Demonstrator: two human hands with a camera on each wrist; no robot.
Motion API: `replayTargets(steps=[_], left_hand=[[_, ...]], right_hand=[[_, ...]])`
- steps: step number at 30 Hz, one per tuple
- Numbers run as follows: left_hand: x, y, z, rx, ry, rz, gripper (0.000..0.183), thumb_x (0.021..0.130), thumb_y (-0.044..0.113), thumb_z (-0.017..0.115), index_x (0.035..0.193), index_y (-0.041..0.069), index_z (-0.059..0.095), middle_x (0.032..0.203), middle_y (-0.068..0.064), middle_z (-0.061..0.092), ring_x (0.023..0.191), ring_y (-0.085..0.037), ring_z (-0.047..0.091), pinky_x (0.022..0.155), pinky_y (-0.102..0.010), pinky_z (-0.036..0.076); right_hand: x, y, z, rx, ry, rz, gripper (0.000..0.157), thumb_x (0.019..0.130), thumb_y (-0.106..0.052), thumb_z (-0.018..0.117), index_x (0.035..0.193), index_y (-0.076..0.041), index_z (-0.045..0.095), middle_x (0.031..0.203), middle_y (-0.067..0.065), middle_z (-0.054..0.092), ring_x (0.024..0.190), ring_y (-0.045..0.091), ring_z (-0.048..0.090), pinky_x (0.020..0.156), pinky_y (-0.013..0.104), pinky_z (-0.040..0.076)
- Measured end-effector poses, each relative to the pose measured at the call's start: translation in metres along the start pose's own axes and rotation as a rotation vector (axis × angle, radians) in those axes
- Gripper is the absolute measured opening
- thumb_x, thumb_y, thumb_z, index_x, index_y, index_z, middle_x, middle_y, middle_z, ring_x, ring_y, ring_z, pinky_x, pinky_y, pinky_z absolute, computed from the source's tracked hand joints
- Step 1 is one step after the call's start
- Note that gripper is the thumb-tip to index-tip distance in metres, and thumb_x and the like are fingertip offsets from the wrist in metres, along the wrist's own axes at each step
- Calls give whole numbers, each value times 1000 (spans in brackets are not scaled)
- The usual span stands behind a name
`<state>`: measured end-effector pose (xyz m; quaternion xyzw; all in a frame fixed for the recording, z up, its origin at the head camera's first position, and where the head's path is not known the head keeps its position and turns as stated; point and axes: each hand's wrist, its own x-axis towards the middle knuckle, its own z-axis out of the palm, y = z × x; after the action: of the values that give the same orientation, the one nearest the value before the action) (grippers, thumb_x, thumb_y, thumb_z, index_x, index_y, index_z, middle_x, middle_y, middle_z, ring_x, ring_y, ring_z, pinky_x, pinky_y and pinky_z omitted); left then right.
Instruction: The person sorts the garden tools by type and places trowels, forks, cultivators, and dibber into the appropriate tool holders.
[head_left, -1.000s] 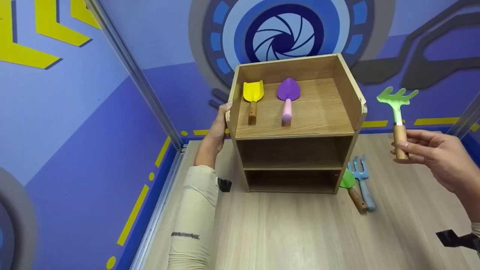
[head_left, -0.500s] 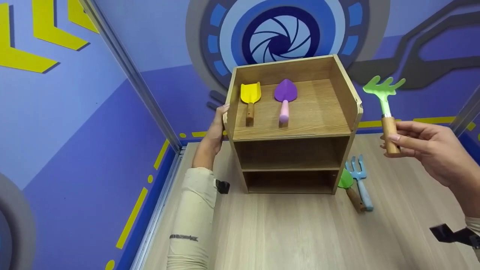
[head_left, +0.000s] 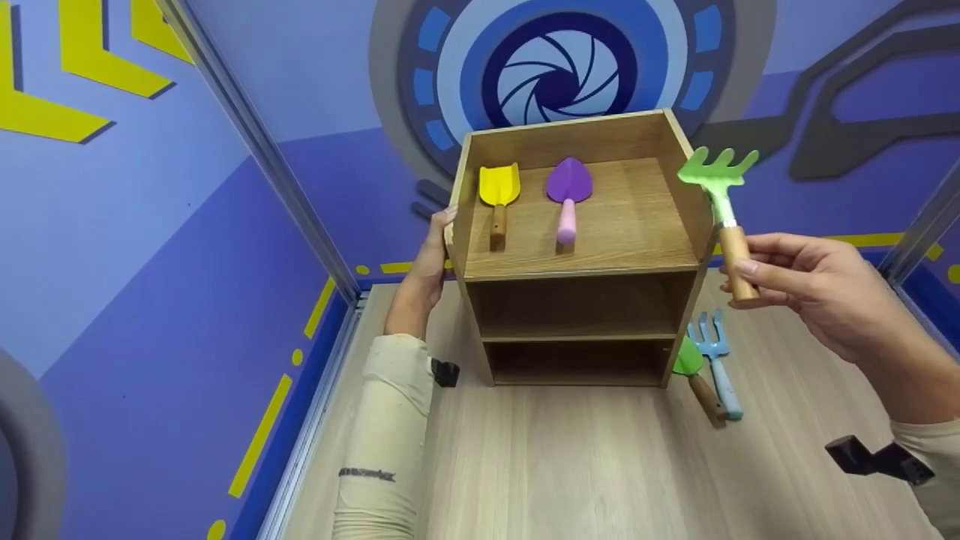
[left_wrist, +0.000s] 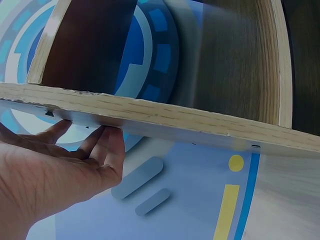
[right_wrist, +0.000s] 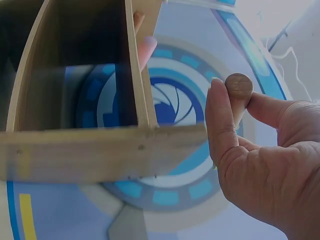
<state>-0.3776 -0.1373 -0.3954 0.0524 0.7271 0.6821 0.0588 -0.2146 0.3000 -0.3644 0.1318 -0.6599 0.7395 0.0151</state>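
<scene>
Green rake [head_left: 721, 206]: prob. light, stiff; R hand [head_left: 821, 292] pinches wooden handle [head_left: 736, 253], likely best spot; L hand [head_left: 429, 262] touches shelf [head_left: 600, 259] side.

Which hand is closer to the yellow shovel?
Left. The left hand touches the outside of the shelf's left wall, with the yellow shovel just inside. The right hand is past the shelf's other side, holding the green rake.

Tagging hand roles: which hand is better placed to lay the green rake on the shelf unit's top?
Probably the right hand: it holds the green rake by its handle, near the right side of the shelf unit. The left hand touches the unit's left side.
</scene>
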Motion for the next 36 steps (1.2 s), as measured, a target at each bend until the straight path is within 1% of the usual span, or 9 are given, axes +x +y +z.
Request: replayTargets(steps=[7, 10, 12, 15, 19, 22, 26, 31, 36], left_hand=[[-1, 0, -1, 9, -6, 8, 89, 91, 71, 40, 165, 22, 37, 169, -9, 33, 155, -29, 30, 130, -56, 18], [-1, 1, -2, 4, 3, 12, 89, 91, 70, 41, 166, 22, 36, 170, -9, 31, 156, -28, 29, 131, -56, 16], [-1, 1, -2, -2, 5, 13, 87, 92, 69, 40, 166, 23, 36, 170, -9, 32, 155, -29, 30, 130, -56, 17], [-1, 1, -1, -10, 2, 14, 85, 92, 68, 40, 165, 24, 39, 168, -9, 34, 154, -28, 31, 130, -55, 18], [-1, 1, 0, -20, 0, -2, 86, 89, 71, 42, 160, 22, 44, 163, -10, 39, 149, -27, 36, 128, -53, 21], [-1, 1, 1, -16, 3, -12, 88, 88, 73, 42, 161, 24, 44, 161, -10, 40, 147, -27, 37, 126, -54, 23], [0, 1, 1, -16, -4, -9, 87, 89, 72, 41, 161, 24, 43, 162, -10, 40, 147, -27, 37, 126, -54, 24], [0, 0, 0, -20, -4, -6, 87, 90, 71, 41, 161, 22, 43, 164, -9, 39, 149, -26, 36, 129, -53, 20], [0, -1, 0, -18, -7, -2, 85, 92, 70, 40, 164, 25, 40, 165, -9, 38, 149, -27, 36, 127, -53, 23]], right_hand=[[10, 1, 31, -8, -28, 46, 26, 103, 5, 61, 118, -9, 76, 107, 4, 80, 86, 16, 80, 73, 29, 65], [18, 1, 47, -26, -39, 78, 19, 104, -1, 63, 122, -2, 70, 107, 4, 79, 86, 16, 80, 75, 29, 65], [25, 2, 56, -53, -51, 102, 26, 105, -6, 64, 128, 6, 63, 109, 4, 77, 87, 17, 80, 79, 31, 66], [34, 4, 66, -100, -58, 146, 45, 107, -13, 64, 138, 17, 50, 114, 6, 71, 91, 17, 79, 83, 31, 65], [46, 9, 74, -128, -50, 201, 57, 108, -19, 62, 145, 20, 43, 118, 10, 62, 93, 15, 76, 86, 29, 65], [53, 11, 78, -137, -34, 234, 56, 109, -20, 60, 145, 19, 45, 118, 11, 59, 94, 13, 75, 88, 27, 64], [60, 15, 83, -91, 4, 260, 51, 109, -18, 60, 142, 19, 47, 116, 9, 61, 94, 11, 74, 90, 27, 64], [68, 18, 87, -15, 62, 264, 43, 108, -17, 61, 134, 17, 51, 101, 2, 72, 86, 9, 74, 88, 27, 64], [78, 21, 89, 4, 110, 274, 34, 108, -17, 61, 124, 13, 57, 90, -2, 72, 81, 7, 72, 87, 26, 64]])
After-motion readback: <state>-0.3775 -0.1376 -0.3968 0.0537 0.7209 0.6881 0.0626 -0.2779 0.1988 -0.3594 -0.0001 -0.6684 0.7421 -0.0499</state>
